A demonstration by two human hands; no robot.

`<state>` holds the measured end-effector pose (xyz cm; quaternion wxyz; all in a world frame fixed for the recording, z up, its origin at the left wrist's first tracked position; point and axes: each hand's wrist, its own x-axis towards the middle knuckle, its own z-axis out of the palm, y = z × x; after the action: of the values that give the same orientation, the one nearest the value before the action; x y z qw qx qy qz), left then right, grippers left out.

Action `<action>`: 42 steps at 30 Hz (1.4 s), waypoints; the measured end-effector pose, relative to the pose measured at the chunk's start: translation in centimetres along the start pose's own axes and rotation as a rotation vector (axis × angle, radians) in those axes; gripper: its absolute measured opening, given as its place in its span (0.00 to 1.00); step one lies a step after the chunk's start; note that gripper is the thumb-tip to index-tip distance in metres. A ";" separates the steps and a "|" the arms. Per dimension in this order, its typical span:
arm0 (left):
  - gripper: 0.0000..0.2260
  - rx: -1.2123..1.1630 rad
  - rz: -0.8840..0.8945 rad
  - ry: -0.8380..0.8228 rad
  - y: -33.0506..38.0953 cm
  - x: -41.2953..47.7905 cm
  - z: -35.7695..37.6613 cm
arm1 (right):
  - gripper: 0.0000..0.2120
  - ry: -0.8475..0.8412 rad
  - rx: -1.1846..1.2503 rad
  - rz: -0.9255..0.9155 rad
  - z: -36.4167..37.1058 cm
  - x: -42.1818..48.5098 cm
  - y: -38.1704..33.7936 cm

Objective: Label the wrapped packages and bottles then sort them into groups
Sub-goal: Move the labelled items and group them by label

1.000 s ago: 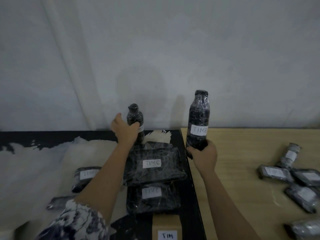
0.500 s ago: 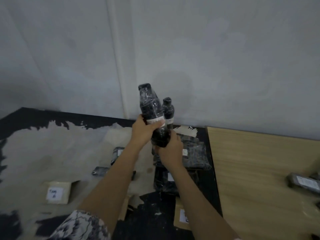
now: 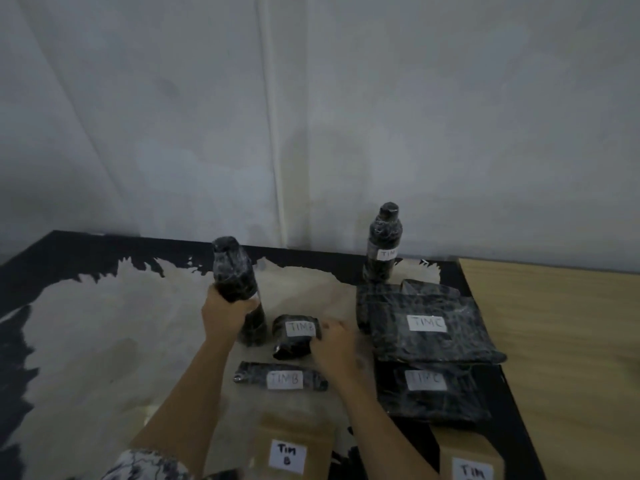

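My left hand (image 3: 225,313) is clamped round the lower body of the tall wrapped bottle (image 3: 233,271), near the middle of the bench (image 3: 86,323). The bottle's long axis runs nearly upright, with the cap tipped a little to the left. I cannot tell whether its base touches the bench, and no label shows on this side.

Just right of it lies the small TIMB package (image 3: 294,337). My right hand (image 3: 334,344) has its fingers curled onto that package's right end and is holding it. The flat TIMB package (image 3: 280,379) lies crosswise, just nearer to me. The TIMB group therefore sits right beside the bottle's base, and the left hand is the nearer one. I judge that the bottle needs only a short set-down there.

Towards the bench's right edge, the upper TIMC package (image 3: 426,323) overlaps the lower TIMC package (image 3: 429,393). The second wrapped bottle (image 3: 382,244) stands upright behind them, by the back edge.

At the near edge are the TIM B box (image 3: 291,452) and a second box (image 3: 471,469). Both are closed, so I cannot see what is in them.
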<state>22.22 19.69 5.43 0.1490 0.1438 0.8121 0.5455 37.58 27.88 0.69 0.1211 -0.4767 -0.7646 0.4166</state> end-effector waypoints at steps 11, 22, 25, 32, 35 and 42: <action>0.33 -0.069 0.044 -0.208 -2.1 0.7 -0.8 | 0.15 -0.071 -0.059 0.098 3.2 1.0 1.5; 0.36 -0.044 -0.018 -0.244 -4.0 1.4 -0.9 | 0.15 -0.047 -0.025 0.070 2.7 0.4 1.0; 0.39 -0.056 0.050 -0.125 -5.3 1.1 -0.5 | 0.18 -0.006 -0.008 0.052 2.5 0.4 0.7; 0.24 -0.125 0.068 0.062 -4.1 -2.4 1.6 | 0.17 0.024 -0.037 0.010 0.9 -0.1 0.5; 0.22 -0.031 0.101 0.086 -3.4 -2.0 1.1 | 0.18 0.035 -0.022 0.013 -0.1 -0.6 1.0; 0.25 0.320 -0.007 -0.089 -2.9 -0.2 0.1 | 0.17 0.053 -0.008 0.009 -1.2 -1.6 2.2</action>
<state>22.21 18.70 2.75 0.1619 0.1866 0.8819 0.4016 40.46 27.56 0.13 0.1376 -0.4915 -0.7607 0.4010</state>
